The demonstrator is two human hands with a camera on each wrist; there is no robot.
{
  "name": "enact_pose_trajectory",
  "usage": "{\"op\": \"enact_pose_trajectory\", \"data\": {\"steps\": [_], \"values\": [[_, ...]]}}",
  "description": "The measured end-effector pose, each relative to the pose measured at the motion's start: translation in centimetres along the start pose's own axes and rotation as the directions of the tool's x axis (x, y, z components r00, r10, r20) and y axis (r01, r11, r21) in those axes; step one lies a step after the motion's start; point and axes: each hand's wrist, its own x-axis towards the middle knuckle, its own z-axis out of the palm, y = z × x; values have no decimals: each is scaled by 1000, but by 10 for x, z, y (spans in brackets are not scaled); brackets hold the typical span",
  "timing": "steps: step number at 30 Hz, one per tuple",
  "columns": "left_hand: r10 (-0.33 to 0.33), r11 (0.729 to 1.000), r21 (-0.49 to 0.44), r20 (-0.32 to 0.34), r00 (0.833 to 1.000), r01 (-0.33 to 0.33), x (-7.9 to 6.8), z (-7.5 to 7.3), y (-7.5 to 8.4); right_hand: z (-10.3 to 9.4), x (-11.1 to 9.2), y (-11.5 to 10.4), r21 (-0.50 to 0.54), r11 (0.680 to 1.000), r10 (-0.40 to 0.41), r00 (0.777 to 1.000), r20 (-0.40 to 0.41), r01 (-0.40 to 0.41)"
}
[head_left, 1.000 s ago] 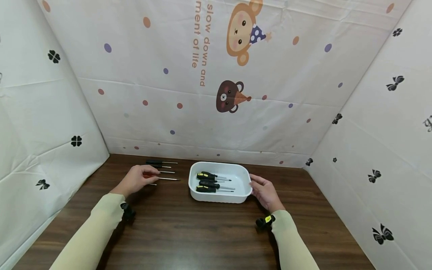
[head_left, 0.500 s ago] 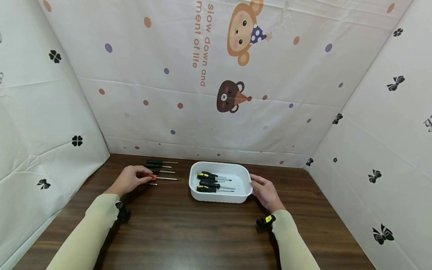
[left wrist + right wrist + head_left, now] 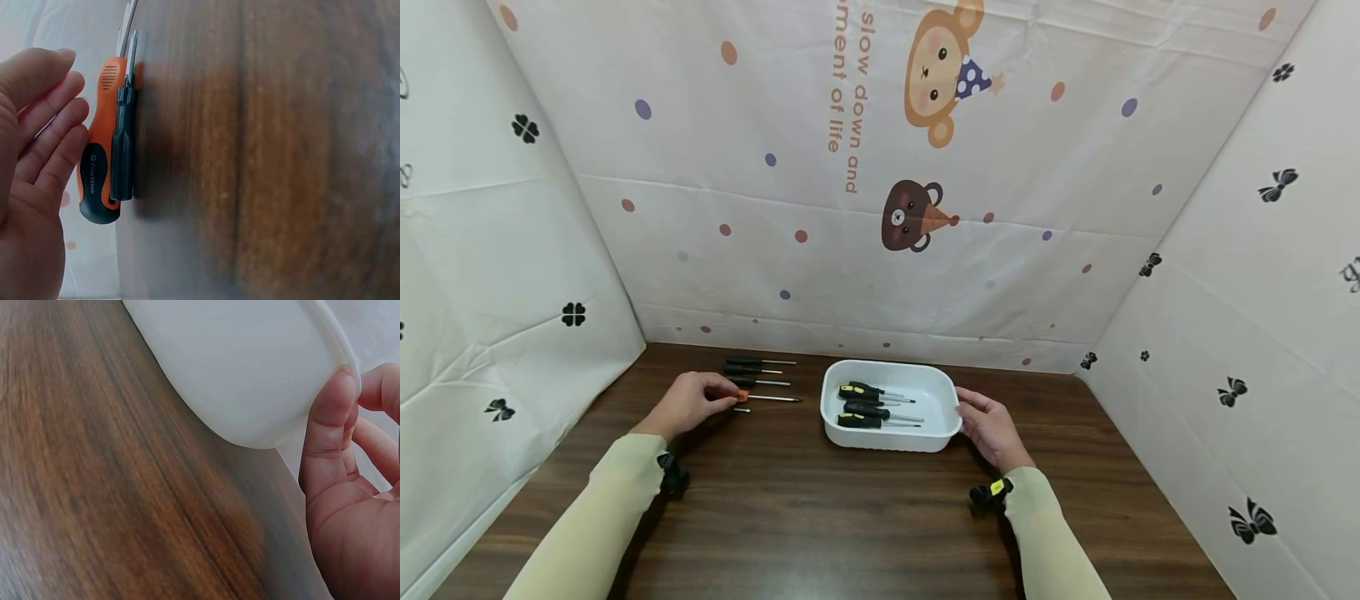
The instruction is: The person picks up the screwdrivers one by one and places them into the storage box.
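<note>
My left hand hovers at the handle of an orange-and-black screwdriver on the table. In the left wrist view its fingers are loosely bent beside the orange handle, with nothing gripped between them and the thumb. Whether a fingertip touches the handle is unclear. A small black screwdriver lies along the orange one. At the other side, my right hand pinches the right-end rim of a white plastic tray, thumb and fingers on either side of it.
Inside the tray, several black-and-yellow screwdrivers lie side by side. Beyond my left hand, more black screwdrivers lie in a row near the back edge. Patterned white cloth walls the brown table at the back and sides.
My left hand has drawn back slightly to the left, uncovering part of the orange handle. Over the last half second it has hardly moved. The right hand and tray stay in place.
</note>
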Motion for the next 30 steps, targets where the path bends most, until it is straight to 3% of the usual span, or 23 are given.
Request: {"op": "enact_pose_trajectory", "data": {"steps": [7,21,30], "values": [[-23,999,43,18,1000,22,-5,1,-2,2,1,1,4,1000,-4,1000,10,4],[10,991,130,90,996,-22,-9,-4,-1,0,-1,1,10,1000,-2,1000,11,2],[-16,988,154,137,990,-5,-9,-6,-1,1,-1,1,17,1000,-6,1000,15,6]]}}
